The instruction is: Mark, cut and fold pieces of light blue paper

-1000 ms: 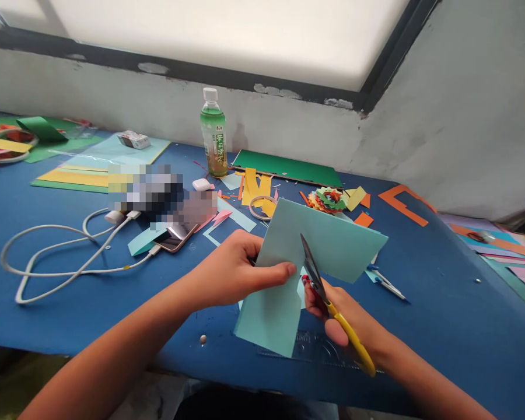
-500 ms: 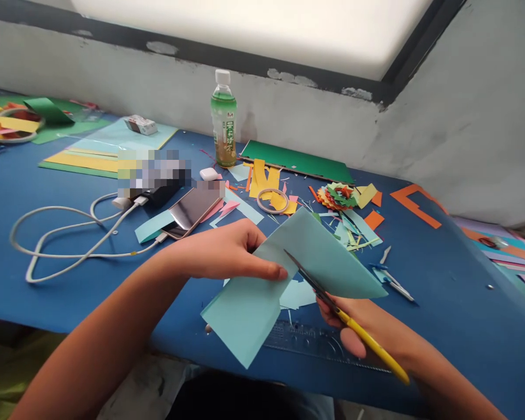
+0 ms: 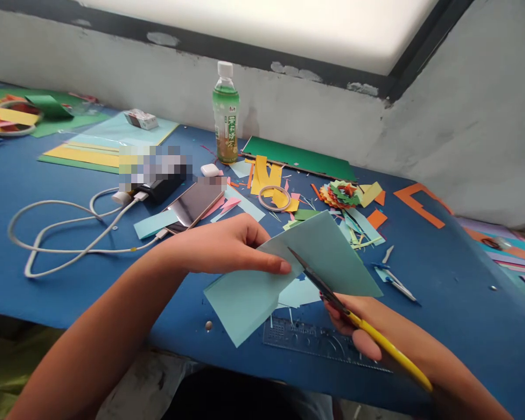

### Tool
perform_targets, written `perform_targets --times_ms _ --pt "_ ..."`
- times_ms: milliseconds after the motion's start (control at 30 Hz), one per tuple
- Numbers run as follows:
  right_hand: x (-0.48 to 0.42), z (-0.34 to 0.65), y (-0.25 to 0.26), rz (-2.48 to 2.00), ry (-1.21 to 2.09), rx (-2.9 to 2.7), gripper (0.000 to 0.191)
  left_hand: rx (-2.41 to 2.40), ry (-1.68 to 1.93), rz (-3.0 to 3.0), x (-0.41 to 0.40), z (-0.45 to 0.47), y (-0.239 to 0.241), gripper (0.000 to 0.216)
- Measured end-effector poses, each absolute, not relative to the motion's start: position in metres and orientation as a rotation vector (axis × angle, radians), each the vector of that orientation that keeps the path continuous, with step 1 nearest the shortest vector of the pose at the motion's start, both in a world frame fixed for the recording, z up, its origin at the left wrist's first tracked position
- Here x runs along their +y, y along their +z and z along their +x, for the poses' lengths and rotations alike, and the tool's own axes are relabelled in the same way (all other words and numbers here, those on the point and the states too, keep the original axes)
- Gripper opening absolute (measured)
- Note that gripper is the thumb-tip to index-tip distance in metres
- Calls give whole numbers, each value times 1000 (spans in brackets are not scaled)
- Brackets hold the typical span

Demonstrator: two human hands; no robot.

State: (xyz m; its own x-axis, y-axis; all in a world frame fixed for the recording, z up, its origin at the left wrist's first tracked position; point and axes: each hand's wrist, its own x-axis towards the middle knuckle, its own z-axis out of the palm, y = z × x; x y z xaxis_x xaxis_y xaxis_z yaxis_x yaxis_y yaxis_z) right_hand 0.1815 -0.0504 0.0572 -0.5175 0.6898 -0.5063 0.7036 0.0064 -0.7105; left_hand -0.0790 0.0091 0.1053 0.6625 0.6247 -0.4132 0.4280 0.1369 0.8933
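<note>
- Left hand [image 3: 240, 248]: thumb and fingers pinch light-blue paper [image 3: 328, 251].
- Right hand [image 3: 354, 312]: fingers curled around scissors [image 3: 389, 347], blade over the paper.
- Clear ruler [image 3: 308, 339]: below the paper.

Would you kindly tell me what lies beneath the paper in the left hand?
Pale blue scraps and a green piece peek past the paper; whatever it covers cannot be seen.

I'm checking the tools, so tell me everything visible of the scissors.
The scissors show dark, metal-looking, pointed blades and a yellow, plastic-looking handle. Held in the right hand, they slant toward the picture's upper left, tip over the pale blue paper. How far they are open is unclear.
</note>
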Motion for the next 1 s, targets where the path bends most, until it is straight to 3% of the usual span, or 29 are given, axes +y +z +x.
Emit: perform_targets --times_ms 333,1000 --pt "-48 185 45 1470 -1473 2469 20 961 258 1455 5 -75 107 31" --pt "-51 174 61 1536 -1619 2381 18 970 342 1533 1 -72 110 36"
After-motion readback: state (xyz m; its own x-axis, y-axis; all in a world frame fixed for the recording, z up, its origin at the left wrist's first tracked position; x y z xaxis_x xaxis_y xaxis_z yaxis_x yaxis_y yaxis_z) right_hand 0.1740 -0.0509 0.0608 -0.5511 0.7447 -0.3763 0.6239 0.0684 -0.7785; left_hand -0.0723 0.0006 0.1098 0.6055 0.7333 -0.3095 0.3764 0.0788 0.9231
